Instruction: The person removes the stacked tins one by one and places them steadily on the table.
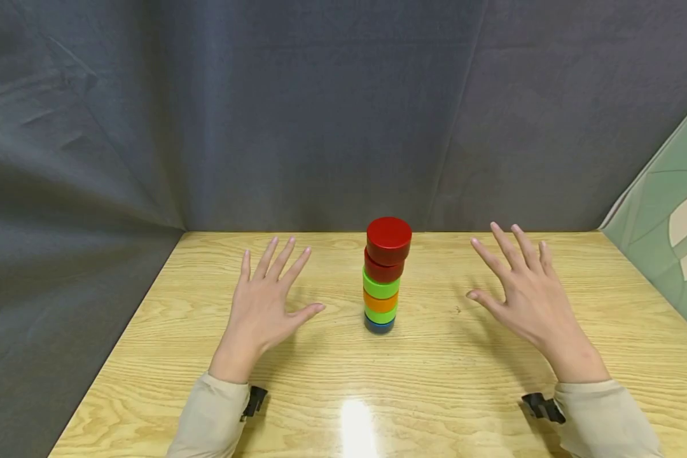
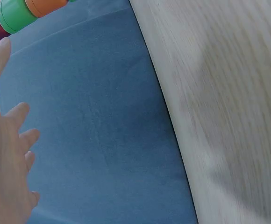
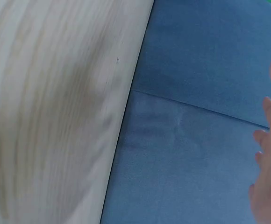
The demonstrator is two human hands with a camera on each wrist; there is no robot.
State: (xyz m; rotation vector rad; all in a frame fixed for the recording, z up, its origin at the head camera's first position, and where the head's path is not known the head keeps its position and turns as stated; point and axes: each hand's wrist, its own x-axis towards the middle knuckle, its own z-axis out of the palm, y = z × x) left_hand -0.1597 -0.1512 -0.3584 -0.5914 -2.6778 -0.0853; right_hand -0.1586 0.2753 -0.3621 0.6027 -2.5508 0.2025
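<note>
A tower of round blocks [image 1: 380, 289] stands upright on the wooden table, between the two hands. From the top its pieces are red, red, green, orange, green and dark blue; the uppermost red block [image 1: 389, 242] looks slightly off line with those below. My left hand [image 1: 259, 310] is spread above the table to the left of the tower, apart from it and holding nothing. On the tower's other side my right hand [image 1: 529, 299] hovers with fingers spread, also holding nothing. Part of the tower shows at the upper left of the left wrist view, with an orange block [image 2: 46, 5].
The pale wooden table [image 1: 320, 381] ends at a dark grey-blue cloth [image 1: 320, 127] behind and on the left. At the far right hangs a green patterned panel [image 1: 664, 203]. Black wrist mounts [image 1: 256, 402] sit at both sleeve cuffs.
</note>
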